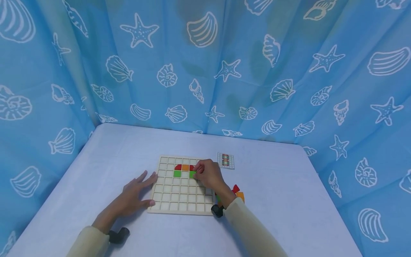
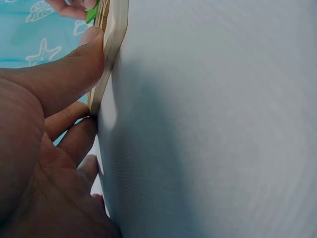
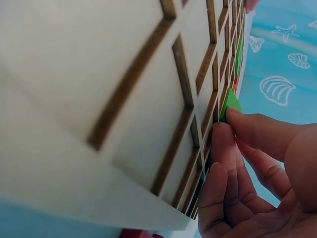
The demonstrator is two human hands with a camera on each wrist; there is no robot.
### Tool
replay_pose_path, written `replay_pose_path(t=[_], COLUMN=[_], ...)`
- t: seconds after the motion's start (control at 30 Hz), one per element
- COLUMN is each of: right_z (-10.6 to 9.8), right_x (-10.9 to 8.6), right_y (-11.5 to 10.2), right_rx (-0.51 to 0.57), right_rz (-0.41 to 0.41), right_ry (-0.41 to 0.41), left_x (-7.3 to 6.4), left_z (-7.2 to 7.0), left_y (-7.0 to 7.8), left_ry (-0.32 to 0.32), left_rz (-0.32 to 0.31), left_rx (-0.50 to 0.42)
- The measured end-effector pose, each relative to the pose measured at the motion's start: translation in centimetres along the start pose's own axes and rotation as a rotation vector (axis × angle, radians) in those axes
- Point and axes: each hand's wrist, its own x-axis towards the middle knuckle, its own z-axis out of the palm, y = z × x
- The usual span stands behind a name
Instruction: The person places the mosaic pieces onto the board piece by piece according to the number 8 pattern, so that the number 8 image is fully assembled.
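A wooden grid board (image 1: 179, 213) lies on the table. In its upper rows sit a rounded red tile (image 1: 178, 167), an orange square tile (image 1: 185, 167), a second red tile (image 1: 191, 167) and a green square tile (image 1: 177, 174). My right hand (image 1: 209, 175) pinches another green tile (image 1: 192, 174) between thumb and index finger; the right wrist view shows this green tile (image 3: 229, 105) tilted at the grid. Along the board's left edge rests my left hand (image 1: 133, 196), thumb and fingertips touching the rim, fingers spread.
A small pattern card (image 1: 227, 161) lies beyond the board's upper right corner. Loose tiles, among them orange (image 1: 240, 195) and red (image 1: 236, 188) ones, lie right of the board, partly hidden by my right wrist. A blue curtain (image 1: 199, 71) hangs behind the white table (image 1: 289, 214).
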Motion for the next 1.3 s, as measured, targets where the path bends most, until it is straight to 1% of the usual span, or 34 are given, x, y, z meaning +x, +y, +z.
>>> replay_pose_path(t=[0.17,0.33,0.47,0.53,0.67,0.97,1.13,1.3], right_z=[0.1,-0.3,-1.1,-1.6,-2.8,-5.2,-5.8,-6.0], right_x=[0.0,-0.4,-0.8,-1.1,-1.7,-3.2,-3.7,-4.0], right_y=[0.0,-0.1,0.4,0.9,1.8,3.5,4.6,5.3], right_rx=[-0.02,0.026,0.08,0.096,0.098,0.073,0.059,0.015], right_rz=[-0.001,0.002,0.009,-0.001,-0.004,0.125,0.143,0.146], right_ry=[-0.009,-0.031,-0.045,-0.045,-0.026,0.032,0.04,0.017], left_x=[0.0,0.0,0.0,0.0,0.0,0.0,-0.1,-0.1], left_z=[0.1,0.1,0.1,0.0,0.0,-0.1,0.0,0.0], left_y=[0.0,0.1,0.2,0.3,0.4,0.3,0.3,0.3], left_ry=[0.003,0.006,-0.002,-0.005,-0.005,0.004,0.008,0.005], left_rz=[0.001,0.001,-0.004,-0.006,0.0,0.006,0.008,0.014], left_rx=[0.0,0.005,0.003,0.002,-0.003,0.009,0.005,-0.004])
